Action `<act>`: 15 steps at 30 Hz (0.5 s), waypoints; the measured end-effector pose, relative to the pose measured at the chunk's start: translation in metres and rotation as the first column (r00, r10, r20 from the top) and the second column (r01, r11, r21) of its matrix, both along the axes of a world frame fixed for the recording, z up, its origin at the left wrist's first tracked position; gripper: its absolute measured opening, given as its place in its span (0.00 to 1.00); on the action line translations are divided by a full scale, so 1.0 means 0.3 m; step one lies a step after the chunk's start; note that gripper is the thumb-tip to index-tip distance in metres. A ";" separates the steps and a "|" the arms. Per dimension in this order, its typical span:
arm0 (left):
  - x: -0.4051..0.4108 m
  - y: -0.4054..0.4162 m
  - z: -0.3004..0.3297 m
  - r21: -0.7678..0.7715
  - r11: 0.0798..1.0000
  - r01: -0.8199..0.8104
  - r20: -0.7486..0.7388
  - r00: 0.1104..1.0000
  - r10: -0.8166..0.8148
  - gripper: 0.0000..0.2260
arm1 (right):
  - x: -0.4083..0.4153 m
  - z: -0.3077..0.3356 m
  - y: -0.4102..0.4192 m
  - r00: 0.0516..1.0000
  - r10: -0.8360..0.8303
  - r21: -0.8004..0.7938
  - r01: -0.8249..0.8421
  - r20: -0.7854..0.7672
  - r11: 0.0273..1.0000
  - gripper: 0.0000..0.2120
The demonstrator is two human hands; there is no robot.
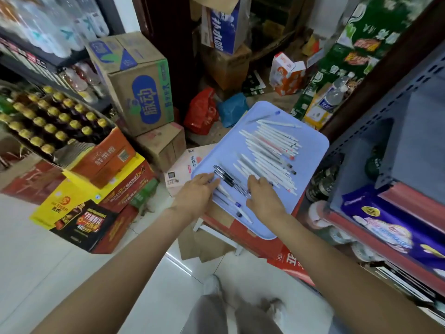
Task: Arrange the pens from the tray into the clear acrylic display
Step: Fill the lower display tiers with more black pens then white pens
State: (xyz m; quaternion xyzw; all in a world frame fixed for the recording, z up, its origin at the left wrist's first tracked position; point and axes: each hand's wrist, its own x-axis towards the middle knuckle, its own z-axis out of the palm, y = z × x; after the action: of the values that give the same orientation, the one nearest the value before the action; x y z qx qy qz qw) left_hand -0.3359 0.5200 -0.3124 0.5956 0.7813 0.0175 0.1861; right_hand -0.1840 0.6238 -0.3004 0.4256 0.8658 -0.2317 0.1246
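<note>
At the tray's (231,126) near edge, left hand (196,192) and right hand (263,196) rest flat, fingers straight, on pens (269,153), gripping nothing.

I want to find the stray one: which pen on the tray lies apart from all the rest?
The blue-capped pen at the far end of the tray. It lies alone beyond the white pens, while every other pen sits in a bunch.

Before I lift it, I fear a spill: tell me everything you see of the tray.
The tray is pale blue, plastic-looking, rectangular with rounded corners and a low rim. It lies flat on stacked boxes beside the shelf. Many white pens lie on it. The left hand and right hand rest on its near end.
</note>
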 end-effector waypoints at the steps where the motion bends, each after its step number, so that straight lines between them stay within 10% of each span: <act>1: -0.001 0.005 -0.003 -0.016 1.000 0.009 -0.007 1.000 -0.009 0.22 | -0.003 0.001 -0.002 1.000 -0.014 -0.003 0.014 -0.011 1.000 0.17; 15: 0.017 0.076 -0.002 0.055 0.986 -0.156 0.258 0.956 0.137 0.17 | 0.029 0.016 0.010 0.994 -0.093 0.016 0.094 -0.054 0.995 0.10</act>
State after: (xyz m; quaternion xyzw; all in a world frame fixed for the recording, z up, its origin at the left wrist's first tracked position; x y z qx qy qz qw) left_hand -0.3308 0.5428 -0.3130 0.5353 0.7920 0.1362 0.2602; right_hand -0.1755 0.6269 -0.2957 0.4607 0.8499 -0.2405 0.0868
